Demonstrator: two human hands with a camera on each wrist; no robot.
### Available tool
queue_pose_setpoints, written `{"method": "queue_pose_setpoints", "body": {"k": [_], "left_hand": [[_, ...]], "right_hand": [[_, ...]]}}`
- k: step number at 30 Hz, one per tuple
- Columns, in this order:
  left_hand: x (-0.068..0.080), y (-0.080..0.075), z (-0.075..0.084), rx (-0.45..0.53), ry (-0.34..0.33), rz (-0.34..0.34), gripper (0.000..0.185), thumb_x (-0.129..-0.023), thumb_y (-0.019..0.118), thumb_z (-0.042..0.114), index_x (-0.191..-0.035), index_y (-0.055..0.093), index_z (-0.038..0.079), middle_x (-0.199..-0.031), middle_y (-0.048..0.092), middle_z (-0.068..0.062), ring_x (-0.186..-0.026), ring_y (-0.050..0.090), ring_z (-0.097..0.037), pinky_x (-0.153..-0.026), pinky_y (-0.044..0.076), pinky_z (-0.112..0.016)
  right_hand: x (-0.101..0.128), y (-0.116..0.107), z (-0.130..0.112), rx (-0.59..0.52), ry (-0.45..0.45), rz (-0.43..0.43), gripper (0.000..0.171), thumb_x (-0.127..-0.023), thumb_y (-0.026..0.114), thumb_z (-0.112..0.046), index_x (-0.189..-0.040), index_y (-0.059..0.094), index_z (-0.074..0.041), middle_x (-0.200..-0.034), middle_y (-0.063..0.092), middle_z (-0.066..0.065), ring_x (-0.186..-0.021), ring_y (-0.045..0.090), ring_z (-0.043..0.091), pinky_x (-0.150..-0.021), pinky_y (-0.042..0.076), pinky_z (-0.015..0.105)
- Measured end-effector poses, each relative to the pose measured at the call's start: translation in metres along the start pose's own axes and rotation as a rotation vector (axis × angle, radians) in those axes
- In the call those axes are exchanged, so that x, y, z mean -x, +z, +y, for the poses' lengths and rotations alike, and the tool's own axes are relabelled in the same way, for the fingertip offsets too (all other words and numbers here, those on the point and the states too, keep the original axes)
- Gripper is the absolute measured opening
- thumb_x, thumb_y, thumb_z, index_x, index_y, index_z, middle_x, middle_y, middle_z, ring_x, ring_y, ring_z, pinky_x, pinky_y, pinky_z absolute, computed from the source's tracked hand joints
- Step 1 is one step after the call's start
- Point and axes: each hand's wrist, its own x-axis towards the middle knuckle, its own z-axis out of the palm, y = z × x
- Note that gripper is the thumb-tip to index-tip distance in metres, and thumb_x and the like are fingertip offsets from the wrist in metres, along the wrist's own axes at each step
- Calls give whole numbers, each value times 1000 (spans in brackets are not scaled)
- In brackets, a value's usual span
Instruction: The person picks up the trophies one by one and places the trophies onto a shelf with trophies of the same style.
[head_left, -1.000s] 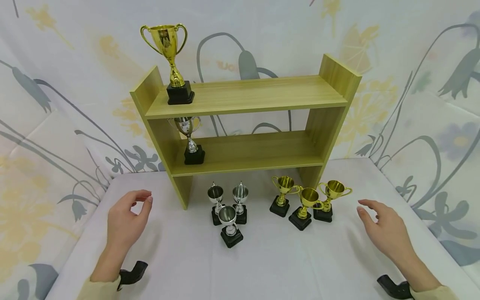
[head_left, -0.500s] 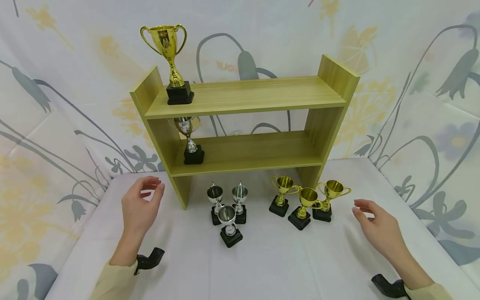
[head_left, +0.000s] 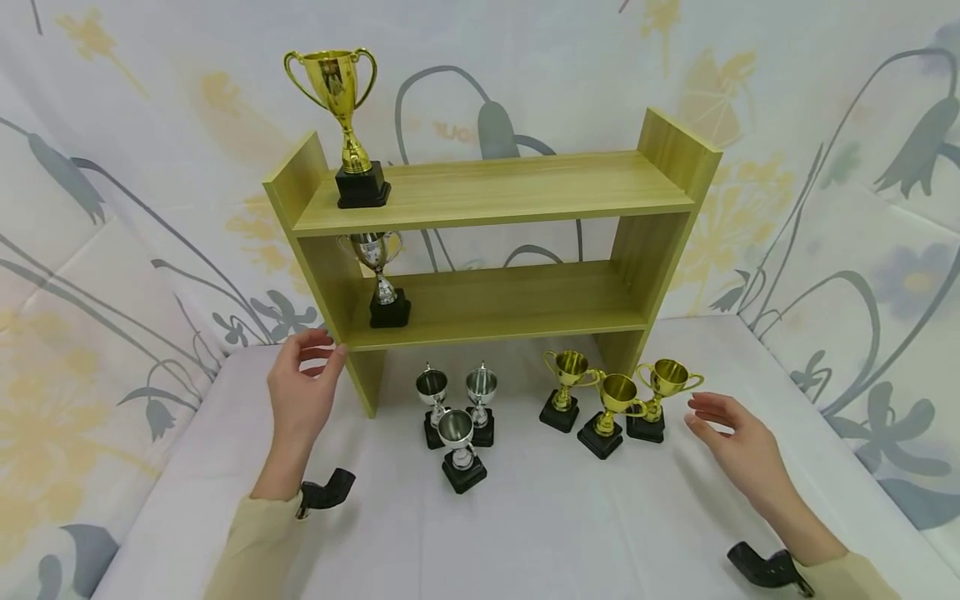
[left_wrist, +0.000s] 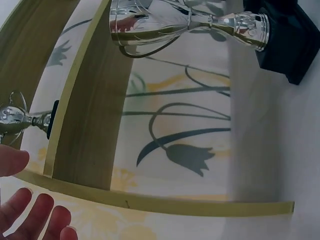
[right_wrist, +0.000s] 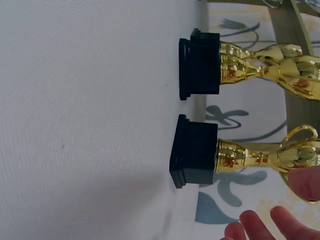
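My left hand (head_left: 303, 396), fingers loosely bent and holding nothing, hovers just outside the left side of the wooden shelf (head_left: 487, 329). Right of it on the table, three small silver trophy cups (head_left: 455, 429) on black bases stand in a cluster; one looms close in the left wrist view, a silver trophy (left_wrist: 150, 22). My right hand (head_left: 738, 442) holds nothing either, thumb and fingers spread apart beside the rightmost of three small gold trophy cups (head_left: 668, 377). In the right wrist view its fingers (right_wrist: 255, 225) are near that gold trophy (right_wrist: 240, 157); contact is not visible.
A tall gold trophy (head_left: 337, 92) stands at the left end of the top board. Below it, a silver trophy (head_left: 388, 310) occupies the left end of the middle board. White cloth (head_left: 540, 533) covers the table, and patterned fabric (head_left: 840, 208) hangs behind.
My left hand has moved right and away from me, up to the shelf's left side. My right hand has shifted left, closer to the gold trophies. The trophies stand where they were.
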Motion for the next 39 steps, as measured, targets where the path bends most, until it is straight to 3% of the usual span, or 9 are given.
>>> {"method": "queue_pose_setpoints", "body": {"k": [4, 10, 17, 20, 27, 33, 39], "left_hand": [[-4, 5, -1, 7, 6, -12, 34, -91, 72, 15, -119, 61, 0, -111, 64, -14, -94, 62, -22, -73, 46, -18], [-9, 10, 1, 28, 1, -21, 38, -92, 71, 15, -122, 58, -4, -111, 62, -16, -95, 62, -27, -73, 44, -13], [-10, 15, -3, 26, 1, -18, 39, -92, 70, 14, -125, 58, -4, -114, 61, -16, -95, 62, -25, -70, 44, -11], [-9, 18, -5, 24, -9, -11, 38, -94, 67, 13, -126, 57, -4, -116, 61, -17, -96, 62, -25, -69, 44, -11], [-7, 23, -9, 53, -62, -14, 38, -97, 63, 19, -128, 56, -2, -118, 60, -14, -96, 59, -19, -70, 45, -14], [-6, 25, -8, 114, -120, -27, 37, -98, 62, 20, -129, 57, 0, -118, 59, -11, -96, 53, -11, -72, 46, -17], [-4, 27, -7, 150, -150, 5, 36, -97, 62, 17, -130, 59, 1, -116, 58, -7, -97, 52, -10, -73, 46, -14]], "right_hand": [[-2, 4, 0, -46, 23, -28, 49, -100, 61, -33, -135, 53, 1, -127, 61, 22, -116, 55, 37, -77, 46, 17], [-6, 9, 0, -73, 70, -47, 48, -100, 61, -32, -135, 53, 0, -130, 59, 22, -119, 54, 37, -83, 50, 42], [-10, 12, -2, -110, 48, -87, 45, -100, 61, -31, -133, 56, -2, -131, 60, 21, -116, 56, 26, -79, 45, 19], [-12, 14, -4, -136, 53, -118, 45, -100, 61, -31, -135, 55, -2, -132, 59, 21, -117, 55, 24, -80, 45, 20], [-15, 19, -4, -208, 100, -161, 51, -101, 59, -31, -138, 50, 3, -136, 54, 25, -128, 48, 39, -92, 46, 40], [-16, 21, -3, -232, 125, -166, 52, -102, 57, -32, -140, 49, 2, -137, 54, 24, -128, 48, 35, -87, 45, 24], [-18, 23, -3, -278, 139, -176, 53, -101, 58, -32, -140, 49, 2, -139, 53, 23, -128, 47, 33, -86, 45, 23]]}}
